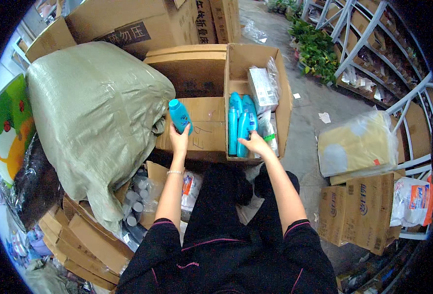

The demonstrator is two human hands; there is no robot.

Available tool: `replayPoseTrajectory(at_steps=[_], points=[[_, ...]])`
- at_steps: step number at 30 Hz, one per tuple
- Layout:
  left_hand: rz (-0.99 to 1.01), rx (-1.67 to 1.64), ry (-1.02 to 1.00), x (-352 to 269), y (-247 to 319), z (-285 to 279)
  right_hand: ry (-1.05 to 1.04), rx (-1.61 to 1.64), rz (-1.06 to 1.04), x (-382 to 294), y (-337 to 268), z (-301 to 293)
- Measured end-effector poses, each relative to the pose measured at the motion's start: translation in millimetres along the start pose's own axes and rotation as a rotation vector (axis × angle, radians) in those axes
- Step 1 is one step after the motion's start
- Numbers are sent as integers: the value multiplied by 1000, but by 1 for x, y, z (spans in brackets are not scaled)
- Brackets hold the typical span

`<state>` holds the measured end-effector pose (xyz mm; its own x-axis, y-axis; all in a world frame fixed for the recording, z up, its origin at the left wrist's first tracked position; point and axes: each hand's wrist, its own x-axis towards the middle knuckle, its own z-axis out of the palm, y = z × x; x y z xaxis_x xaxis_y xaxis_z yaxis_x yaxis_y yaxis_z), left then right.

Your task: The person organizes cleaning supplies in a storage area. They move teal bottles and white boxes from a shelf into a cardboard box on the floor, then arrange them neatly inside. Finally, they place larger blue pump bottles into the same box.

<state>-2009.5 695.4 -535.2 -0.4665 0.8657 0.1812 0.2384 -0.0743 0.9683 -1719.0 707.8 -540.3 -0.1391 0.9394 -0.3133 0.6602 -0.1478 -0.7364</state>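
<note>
My left hand (179,139) grips a blue plastic bottle (179,112) by its lower part. The bottle tilts a little, cap away from me, above the flap of a cardboard box marked by hand (205,141). My right hand (256,143) reaches into an open cardboard carton (282,99). Its thumb and fingers are around the lower part of a similar blue bottle (243,126). Several such bottles lie together in the carton's left half. Beside them are a white box (263,88) in clear plastic and a pack with a green strip (269,138).
A large grey-green woven sack (98,92) bulges at the left. Big cartons (165,25) stand behind. At the right are wrapped yellow goods (356,143), cardboard boxes (367,209), metal shelving (363,36) and green plants (312,47). Clear-capped bottles (137,205) sit low by my left arm.
</note>
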Motion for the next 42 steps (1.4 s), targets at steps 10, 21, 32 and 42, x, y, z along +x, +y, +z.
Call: replayPoseTrajectory(at_steps=[10, 21, 32, 42], points=[[11, 97, -21, 17, -111, 1, 161, 174, 88, 0, -9, 7], [175, 25, 112, -16, -65, -12, 429, 540, -673, -96, -137, 22], [-63, -228, -50, -11, -54, -24, 292, 363, -617, 21, -125, 139], [-95, -210, -70, -9, -80, -27, 342, 245, -630, -10, -116, 150]])
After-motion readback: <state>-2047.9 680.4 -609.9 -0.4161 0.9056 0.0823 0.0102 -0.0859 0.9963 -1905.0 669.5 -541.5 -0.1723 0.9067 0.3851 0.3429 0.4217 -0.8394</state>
